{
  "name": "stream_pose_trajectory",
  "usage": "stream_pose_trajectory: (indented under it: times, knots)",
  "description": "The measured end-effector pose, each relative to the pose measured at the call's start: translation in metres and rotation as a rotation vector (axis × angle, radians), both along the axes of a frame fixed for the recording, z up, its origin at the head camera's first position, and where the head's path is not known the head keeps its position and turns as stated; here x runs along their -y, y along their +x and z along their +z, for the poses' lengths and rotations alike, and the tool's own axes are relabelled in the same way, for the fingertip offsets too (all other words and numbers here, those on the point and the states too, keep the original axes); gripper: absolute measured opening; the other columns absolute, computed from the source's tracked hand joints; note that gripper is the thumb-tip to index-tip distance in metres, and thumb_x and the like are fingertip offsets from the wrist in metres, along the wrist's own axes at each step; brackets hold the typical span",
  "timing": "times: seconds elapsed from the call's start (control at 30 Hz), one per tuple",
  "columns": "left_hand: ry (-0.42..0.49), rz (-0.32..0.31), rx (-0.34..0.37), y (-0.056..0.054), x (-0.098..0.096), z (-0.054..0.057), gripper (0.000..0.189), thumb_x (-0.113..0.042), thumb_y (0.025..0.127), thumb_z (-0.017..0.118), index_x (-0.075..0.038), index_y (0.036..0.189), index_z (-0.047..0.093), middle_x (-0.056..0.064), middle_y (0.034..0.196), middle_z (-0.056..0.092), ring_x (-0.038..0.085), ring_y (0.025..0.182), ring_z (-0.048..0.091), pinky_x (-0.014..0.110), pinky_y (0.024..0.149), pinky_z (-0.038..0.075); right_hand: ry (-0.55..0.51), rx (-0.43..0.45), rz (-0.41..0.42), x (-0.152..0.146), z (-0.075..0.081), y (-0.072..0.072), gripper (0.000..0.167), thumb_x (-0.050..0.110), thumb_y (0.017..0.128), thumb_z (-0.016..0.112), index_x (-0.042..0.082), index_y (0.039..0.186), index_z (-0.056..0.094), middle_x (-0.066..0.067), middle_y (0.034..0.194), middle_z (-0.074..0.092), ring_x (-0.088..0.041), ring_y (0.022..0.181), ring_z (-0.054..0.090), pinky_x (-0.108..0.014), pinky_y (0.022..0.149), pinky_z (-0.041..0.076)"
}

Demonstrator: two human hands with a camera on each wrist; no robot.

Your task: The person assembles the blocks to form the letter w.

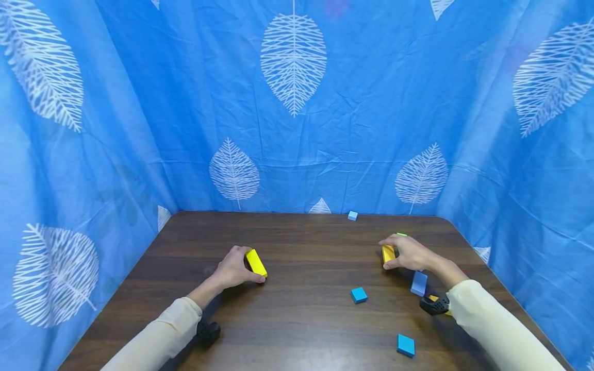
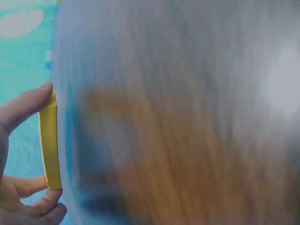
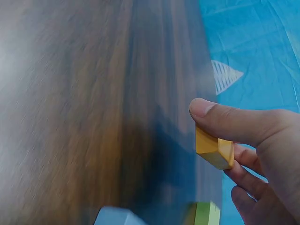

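Note:
My left hand (image 1: 234, 269) pinches a long yellow block (image 1: 257, 263) by its two ends, thumb at one end and fingers at the other. In the left wrist view that yellow block (image 2: 50, 145) stands out at the left, between thumb and fingers. On the right side of the table, my right hand (image 1: 406, 252) holds an orange-yellow block (image 1: 388, 253) between thumb and fingers. The right wrist view has the orange-yellow block (image 3: 214, 149) under the thumb. A periwinkle-blue block (image 1: 419, 283) lies just below the right hand, and a green block (image 3: 207, 213) beyond it is mostly hidden.
Two teal blocks, one nearer the middle (image 1: 359, 295) and one toward the front (image 1: 406, 345), lie on the dark wooden table (image 1: 306, 330). A light blue block (image 1: 352, 216) sits at the back edge. Another yellow block (image 1: 448, 312) is partly under the right wrist. Blue leaf-print curtains (image 1: 297, 139) surround the table.

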State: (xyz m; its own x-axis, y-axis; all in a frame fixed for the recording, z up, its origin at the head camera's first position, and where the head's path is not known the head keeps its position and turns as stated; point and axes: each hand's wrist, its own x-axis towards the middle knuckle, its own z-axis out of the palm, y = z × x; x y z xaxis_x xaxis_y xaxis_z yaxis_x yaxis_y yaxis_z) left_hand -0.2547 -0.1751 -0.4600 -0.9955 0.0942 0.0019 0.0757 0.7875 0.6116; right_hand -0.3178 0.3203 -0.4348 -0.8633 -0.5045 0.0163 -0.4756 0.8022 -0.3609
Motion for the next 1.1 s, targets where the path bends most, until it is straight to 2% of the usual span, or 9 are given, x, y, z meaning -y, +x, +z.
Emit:
stream_pose_trajectory:
  times: [0.23,0.5,0.67,0.87,1.0,1.1]
  knots:
    - [-0.033,-0.011,-0.048,0.007,-0.020,0.001,0.092,-0.034,0.069,0.098,0.004,0.140,0.054,0.020,0.127,0.054,0.034,0.107,0.055,0.059,0.094,0.045,0.003,0.009,0.054,0.024,0.005,-0.009,0.063,0.025,0.085,0.088,-0.003,0.135,0.064,-0.021,0.133,0.060,-0.034,0.111,0.059,-0.056,0.095,0.051]
    - [-0.064,-0.039,-0.040,0.013,-0.035,0.002,0.092,-0.036,0.068,0.098,0.004,0.139,0.055,0.019,0.125,0.054,0.034,0.108,0.055,0.058,0.094,0.045,0.010,0.012,0.110,0.056,0.009,-0.019,0.062,0.026,0.086,0.087,-0.002,0.137,0.064,-0.018,0.132,0.061,-0.031,0.111,0.059,-0.053,0.095,0.050]
    - [-0.073,-0.040,-0.049,0.017,-0.038,-0.003,0.092,-0.036,0.068,0.098,0.004,0.139,0.056,0.021,0.129,0.054,0.035,0.109,0.056,0.058,0.094,0.044,-0.004,0.028,0.124,0.074,0.011,-0.023,0.062,0.024,0.086,0.086,-0.002,0.138,0.063,-0.018,0.134,0.060,-0.032,0.114,0.058,-0.053,0.096,0.050]
    - [-0.072,-0.041,-0.052,0.020,-0.037,-0.006,0.093,-0.038,0.069,0.097,0.004,0.140,0.055,0.022,0.129,0.054,0.037,0.109,0.056,0.059,0.095,0.043,0.007,-0.001,0.170,0.096,0.014,-0.029,0.062,0.025,0.086,0.087,0.000,0.137,0.064,-0.015,0.132,0.062,-0.029,0.110,0.058,-0.049,0.093,0.051]
    - [-0.086,-0.059,-0.047,0.020,-0.036,-0.006,0.093,-0.040,0.071,0.096,0.005,0.141,0.055,0.022,0.128,0.054,0.037,0.110,0.056,0.058,0.094,0.043,0.024,-0.032,0.212,0.111,0.016,-0.033,0.062,0.026,0.086,0.087,-0.001,0.137,0.065,-0.014,0.131,0.063,-0.028,0.110,0.059,-0.047,0.093,0.050]
    - [-0.094,-0.075,-0.046,0.019,-0.036,-0.006,0.094,-0.042,0.071,0.096,0.005,0.142,0.054,0.022,0.128,0.053,0.036,0.110,0.055,0.057,0.092,0.044,0.022,-0.021,0.226,0.122,0.018,-0.034,0.063,0.026,0.085,0.087,0.000,0.138,0.064,-0.014,0.131,0.062,-0.027,0.109,0.059,-0.046,0.092,0.050]
